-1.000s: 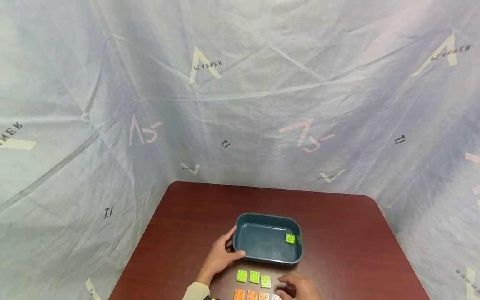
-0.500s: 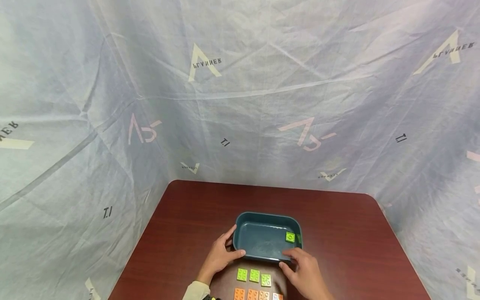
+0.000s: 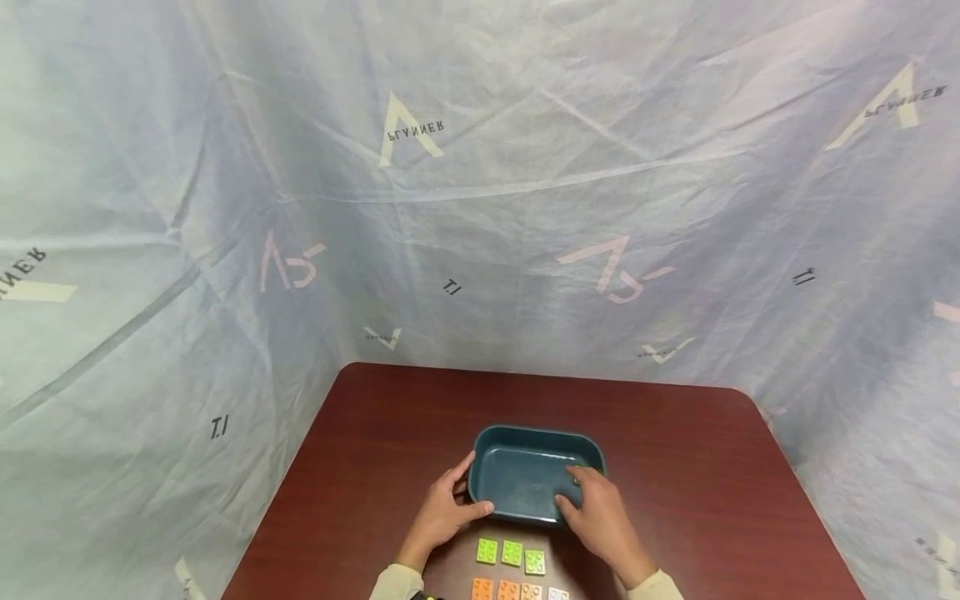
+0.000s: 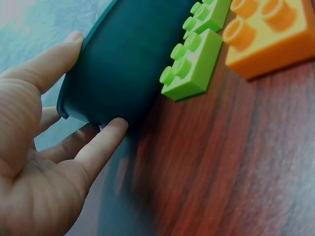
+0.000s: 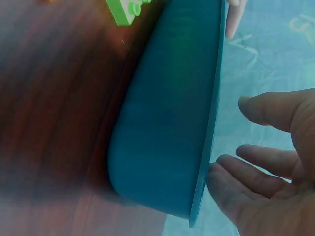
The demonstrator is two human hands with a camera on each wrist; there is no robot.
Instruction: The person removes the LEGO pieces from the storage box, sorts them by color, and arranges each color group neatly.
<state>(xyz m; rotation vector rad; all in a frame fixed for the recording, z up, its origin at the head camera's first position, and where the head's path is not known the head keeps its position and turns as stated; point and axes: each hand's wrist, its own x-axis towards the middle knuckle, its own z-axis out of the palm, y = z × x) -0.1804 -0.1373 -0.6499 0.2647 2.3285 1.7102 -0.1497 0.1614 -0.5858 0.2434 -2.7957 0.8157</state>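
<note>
A deep teal tray (image 3: 525,492) stands mid-table. My left hand (image 3: 442,508) holds its left end, with the thumb on the front rim and a finger at the left side. Fingers of that hand (image 4: 106,142) also press on the wall in the left wrist view. My right hand (image 3: 596,512) hovers over the tray's right end, thumb and fingers apart and nothing seen between them. Beneath its fingers a green toy brick (image 3: 577,478) lies in the tray, mostly hidden. The right wrist view shows fingertips (image 5: 219,177) right at the rim.
Three green bricks (image 3: 512,552) sit in a row in front of the tray. Nearer me is a second row with orange bricks (image 3: 482,589) and a pale brick (image 3: 558,594), cut off by the frame. Behind the dark red table (image 3: 675,450) hangs a grey printed sheet (image 3: 517,208).
My right hand has moved forward from beside the brick rows to over the tray's right end, now covering most of the green brick inside. My left hand stays on the tray.
</note>
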